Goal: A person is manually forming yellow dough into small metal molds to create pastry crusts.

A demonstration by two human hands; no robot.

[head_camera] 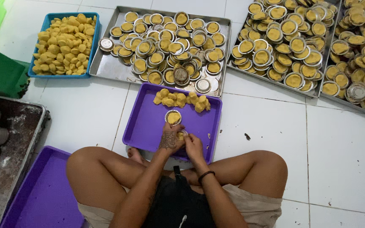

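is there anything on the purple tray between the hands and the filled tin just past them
Nothing visible: the left hand and right hand sit right behind the filled tin on bare purple tray. The dough pile lies beyond it.

Head-worn camera looking steeply down and forward from above a seated person's crossed legs, viewing the hands (181, 141) at close range and taking in trays spreading across the tiled floor (275, 126).

Seated cross-legged on white tiled floor (85, 109); left hand (170, 138) and right hand (192, 145) together over purple tray (148, 122), pressing yellow dough piece (181, 135); filled round tin (173, 117) just ahead, dough lumps (182, 100) beyond
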